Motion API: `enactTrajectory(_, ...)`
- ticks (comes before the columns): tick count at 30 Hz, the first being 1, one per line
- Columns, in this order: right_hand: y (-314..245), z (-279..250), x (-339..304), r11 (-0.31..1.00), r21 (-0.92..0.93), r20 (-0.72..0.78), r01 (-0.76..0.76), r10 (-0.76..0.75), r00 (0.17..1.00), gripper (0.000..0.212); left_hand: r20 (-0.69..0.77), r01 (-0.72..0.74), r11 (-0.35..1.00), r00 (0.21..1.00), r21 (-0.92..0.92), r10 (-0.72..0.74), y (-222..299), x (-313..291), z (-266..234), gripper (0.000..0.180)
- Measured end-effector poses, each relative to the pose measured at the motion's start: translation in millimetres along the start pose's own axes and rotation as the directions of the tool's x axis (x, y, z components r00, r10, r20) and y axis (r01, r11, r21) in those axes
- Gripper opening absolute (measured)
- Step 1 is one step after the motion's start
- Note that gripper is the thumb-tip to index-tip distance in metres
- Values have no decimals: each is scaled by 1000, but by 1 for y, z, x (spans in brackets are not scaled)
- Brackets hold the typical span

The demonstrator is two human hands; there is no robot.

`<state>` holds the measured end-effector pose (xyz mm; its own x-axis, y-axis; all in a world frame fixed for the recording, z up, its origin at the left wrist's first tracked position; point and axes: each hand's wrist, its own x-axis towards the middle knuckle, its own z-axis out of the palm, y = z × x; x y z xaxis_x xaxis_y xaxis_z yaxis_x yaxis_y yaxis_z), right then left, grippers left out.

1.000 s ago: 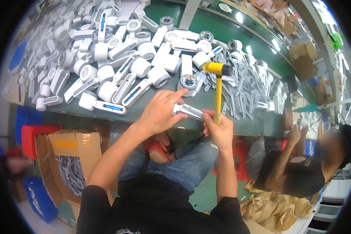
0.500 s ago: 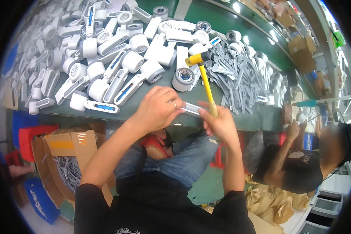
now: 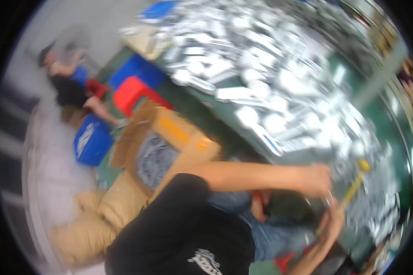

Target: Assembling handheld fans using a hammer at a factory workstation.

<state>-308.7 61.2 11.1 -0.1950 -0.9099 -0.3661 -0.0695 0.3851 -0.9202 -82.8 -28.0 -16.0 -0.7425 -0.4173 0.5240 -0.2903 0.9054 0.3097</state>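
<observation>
Motion blurs the whole view. My left hand (image 3: pixel 315 180) is closed, its fingers on one end of a small pale plastic strip (image 3: pixel 330 198). Against the strip's other end is my right hand (image 3: pixel 331 223), which also grips a hammer (image 3: pixel 352 189) with a yellow handle. The hammer's head points up and away, over the table. Just beyond my hands lie several white handheld fans (image 3: pixel 287 126) in a wide heap. To the right of the hammer spreads a pile of grey plastic strips (image 3: pixel 374 213).
On my left an open cardboard box (image 3: pixel 199 146) holds grey strips. Brown paper sacks (image 3: pixel 119 206) lie behind it. A red stool (image 3: pixel 132 95) and blue bins (image 3: pixel 94 140) stand past the box. Another person (image 3: pixel 69 89) is at the far left.
The view has swung to the left, so the hands, hammer and table now appear farther right. The strip and the hammer are still held.
</observation>
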Motion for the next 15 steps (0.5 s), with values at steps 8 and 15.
enactTrajectory(8,-5,23,23,999,-17,198,-29,32,980,40,-104,45,996,994,80,-37,3,-24,-38,12)
enactTrajectory(15,19,16,37,999,-5,90,49,-49,995,39,-21,87,992,996,87,-86,1,-17,-39,7)
